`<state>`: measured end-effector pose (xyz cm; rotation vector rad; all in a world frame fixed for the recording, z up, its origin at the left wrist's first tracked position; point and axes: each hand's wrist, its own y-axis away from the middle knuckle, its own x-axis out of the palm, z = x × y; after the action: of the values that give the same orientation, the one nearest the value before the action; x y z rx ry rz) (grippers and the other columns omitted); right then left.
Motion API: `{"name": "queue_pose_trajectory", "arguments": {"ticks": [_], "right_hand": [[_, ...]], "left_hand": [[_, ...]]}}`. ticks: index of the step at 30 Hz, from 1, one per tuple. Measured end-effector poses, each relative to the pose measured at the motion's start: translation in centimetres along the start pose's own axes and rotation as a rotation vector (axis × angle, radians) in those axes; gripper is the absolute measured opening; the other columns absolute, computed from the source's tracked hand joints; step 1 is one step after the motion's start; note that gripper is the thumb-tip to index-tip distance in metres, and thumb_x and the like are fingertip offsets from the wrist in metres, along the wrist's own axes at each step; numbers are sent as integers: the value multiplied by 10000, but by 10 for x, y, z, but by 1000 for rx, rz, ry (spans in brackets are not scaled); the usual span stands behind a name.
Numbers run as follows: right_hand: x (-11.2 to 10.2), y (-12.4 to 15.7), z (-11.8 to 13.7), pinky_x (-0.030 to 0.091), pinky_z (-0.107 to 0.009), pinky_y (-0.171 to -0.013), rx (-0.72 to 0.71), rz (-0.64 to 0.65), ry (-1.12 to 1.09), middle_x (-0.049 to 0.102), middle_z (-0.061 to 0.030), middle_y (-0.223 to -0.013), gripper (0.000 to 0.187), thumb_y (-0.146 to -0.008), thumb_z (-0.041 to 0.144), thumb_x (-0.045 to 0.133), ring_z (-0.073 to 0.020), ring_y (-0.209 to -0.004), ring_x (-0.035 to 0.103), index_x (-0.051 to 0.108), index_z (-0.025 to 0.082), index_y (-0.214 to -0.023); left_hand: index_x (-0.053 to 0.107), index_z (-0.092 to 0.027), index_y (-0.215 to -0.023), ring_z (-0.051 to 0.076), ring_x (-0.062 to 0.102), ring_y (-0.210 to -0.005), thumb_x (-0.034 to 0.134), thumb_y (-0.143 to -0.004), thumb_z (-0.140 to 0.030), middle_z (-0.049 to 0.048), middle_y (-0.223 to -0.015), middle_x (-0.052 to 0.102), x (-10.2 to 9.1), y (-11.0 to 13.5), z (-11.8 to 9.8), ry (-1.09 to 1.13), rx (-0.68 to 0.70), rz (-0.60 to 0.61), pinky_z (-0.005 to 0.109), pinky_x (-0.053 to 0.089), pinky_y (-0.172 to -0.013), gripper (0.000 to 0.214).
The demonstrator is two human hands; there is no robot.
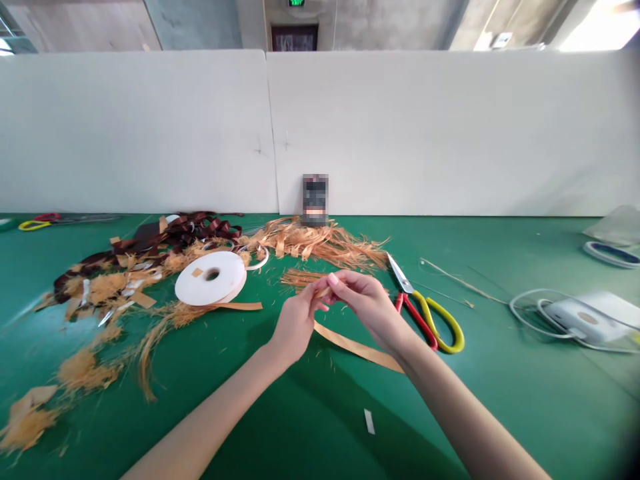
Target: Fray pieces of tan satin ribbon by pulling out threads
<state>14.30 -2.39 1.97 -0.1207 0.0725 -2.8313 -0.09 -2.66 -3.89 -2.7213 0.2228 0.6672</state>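
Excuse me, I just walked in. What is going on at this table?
A person is pinching a flat strip of tan ribbon between the left hand and the right hand, above a green tabletop. Beyond the hands lies a heap of frayed tan ribbon fibres. A white ribbon spool sits to the left, and steel scissors with red and yellow handles lie untouched to the right.

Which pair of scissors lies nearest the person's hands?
The red-and-yellow-handled steel scissors, just beside the right hand; the other pair lies far left, near the wall.
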Motion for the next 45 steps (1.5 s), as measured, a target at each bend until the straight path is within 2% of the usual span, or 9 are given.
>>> {"name": "queue_pose_trajectory", "arguments": {"ticks": [4,8,15,21,25,31,34,39,45], "right_hand": [[-10,6,-14,414,-249,-684,-28,-57,-153,656,-35,-899,217,-789,351,658,-106,-710,520,622,172,-672],[-20,9,-30,334,-239,-537,39,-19,-231,535,19,-594,278,-759,399,673,-99,-552,441,546,180,-645],[-26,15,-41,251,-224,-469,123,167,419,430,40,-501,373,-829,472,544,-79,-475,346,685,140,-732],[-33,15,-47,407,-297,-543,66,-173,915,631,-25,-558,275,-767,425,626,-172,-534,543,767,222,-888],[-34,14,-45,460,-335,-591,27,-275,614,614,-4,-518,523,-862,507,493,-181,-505,550,605,169,-1246],[-20,12,-36,407,-331,-998,-31,-104,-335,583,-23,-1300,445,-871,414,553,-158,-1157,551,509,329,-1305],[-23,14,-32,491,-251,-825,65,35,-540,688,-17,-1033,305,-883,354,544,-92,-802,644,629,280,-1167],[-32,21,-24,248,-197,-367,269,294,-281,507,65,-477,347,-880,422,522,-20,-337,148,723,150,-957],[-29,21,-26,325,-236,-427,348,224,174,580,-1,-457,474,-827,534,557,-46,-374,236,711,113,-674]], "left_hand": [[512,-196,-1171,173,675,-860,318,-818,16,72,-1046,688,-10,5,27,-176,31,-122,345,529,-793,456],[520,-166,-1172,196,633,-993,321,-792,38,84,-1055,682,-19,4,44,-378,141,-169,370,497,-878,475],[539,-162,-1137,193,645,-954,330,-741,62,70,-999,694,-26,-3,49,-470,221,-229,362,504,-867,501],[569,-161,-1115,200,660,-890,320,-841,-3,70,-939,708,-25,0,46,-555,340,-230,360,526,-810,403],[600,-153,-1072,201,667,-847,312,-899,-50,87,-908,710,-23,1,43,-632,463,-187,349,529,-763,352],[610,-117,-1058,213,666,-811,350,-915,-81,101,-909,710,-22,2,37,-766,618,-54,355,520,-711,298],[616,-131,-1042,205,667,-814,357,-915,-89,96,-915,712,-21,2,38,-762,593,-42,347,520,-716,292],[606,-152,-1040,201,665,-845,355,-883,-51,76,-887,706,-21,0,44,-643,464,-136,335,525,-748,312],[621,-152,-1002,197,667,-797,318,-885,-48,79,-848,708,-23,0,41,-631,416,-201,326,523,-720,341]]}}
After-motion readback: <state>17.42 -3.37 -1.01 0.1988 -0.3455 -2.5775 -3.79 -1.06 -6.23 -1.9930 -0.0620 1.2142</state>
